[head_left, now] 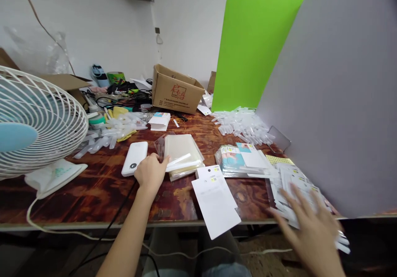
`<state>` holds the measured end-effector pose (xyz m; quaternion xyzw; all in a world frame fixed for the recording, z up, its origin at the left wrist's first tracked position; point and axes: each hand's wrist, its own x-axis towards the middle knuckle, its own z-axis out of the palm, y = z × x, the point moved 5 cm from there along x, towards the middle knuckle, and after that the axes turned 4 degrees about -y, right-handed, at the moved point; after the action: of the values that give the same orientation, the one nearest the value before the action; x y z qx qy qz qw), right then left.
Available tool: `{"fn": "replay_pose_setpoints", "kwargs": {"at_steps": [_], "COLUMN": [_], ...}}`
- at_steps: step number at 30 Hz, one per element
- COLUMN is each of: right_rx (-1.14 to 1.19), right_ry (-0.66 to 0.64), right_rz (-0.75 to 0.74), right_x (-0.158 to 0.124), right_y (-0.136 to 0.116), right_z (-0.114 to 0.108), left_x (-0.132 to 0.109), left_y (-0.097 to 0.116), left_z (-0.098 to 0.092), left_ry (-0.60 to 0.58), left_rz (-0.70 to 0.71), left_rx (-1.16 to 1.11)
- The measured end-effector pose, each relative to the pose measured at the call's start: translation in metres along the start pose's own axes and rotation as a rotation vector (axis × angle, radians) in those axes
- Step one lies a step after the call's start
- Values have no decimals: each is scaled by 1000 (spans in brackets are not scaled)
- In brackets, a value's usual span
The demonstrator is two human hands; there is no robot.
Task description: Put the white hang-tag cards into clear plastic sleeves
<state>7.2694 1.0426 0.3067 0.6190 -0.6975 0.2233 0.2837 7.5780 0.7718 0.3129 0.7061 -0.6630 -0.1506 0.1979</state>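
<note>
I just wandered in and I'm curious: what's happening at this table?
A person is working with bare hands at a wooden table. Their left hand rests at a stack of clear plastic bags, beside a white power bank. Their blurred right hand spreads over a pile of printed white cards; another white card overhangs the table's edge.

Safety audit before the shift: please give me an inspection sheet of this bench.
Surface: reddish-brown wood-grain tabletop.
Job's things: clear plastic bags stacked under the left hand; white hole-punched card overhanging the front edge; bagged cards.
Clutter: white power bank; clear plastic pieces; cardboard box.
Grips: left hand touching the bags; right hand open, blurred, over loose cards.
Cables: white cord and black cable crossing the front edge.
Surroundings: wire-guarded fan; green board; grey board.
</note>
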Motion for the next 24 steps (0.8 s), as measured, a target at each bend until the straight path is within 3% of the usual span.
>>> {"fn": "replay_pose_setpoints", "kwargs": {"at_steps": [3,6,9,14,17,21,24], "right_rx": [20,90,219,339,321,358,408], "right_ry": [-188,-219,-121,190,197,97,206], "right_rz": [-413,-579,-532,-437,-425,-358,-307], "right_x": [18,17,10,9,18,22,16], "right_y": [-77,-115,-117,-106,-112,-119,-114], "right_z": [9,16,15,-10,-7,18,18], "left_x": [3,9,12,7,1,-7,-19], "left_y": [-7,-15,-17,-7,0,3,3], "left_z": [3,7,6,-7,-8,-8,-14], "left_ry": [-32,-58,-46,109,102,80,121], "left_rz": [-34,-50,-29,82,203,271,297], "left_rx": [9,-5,-48,-159,-244,-312,-376]}}
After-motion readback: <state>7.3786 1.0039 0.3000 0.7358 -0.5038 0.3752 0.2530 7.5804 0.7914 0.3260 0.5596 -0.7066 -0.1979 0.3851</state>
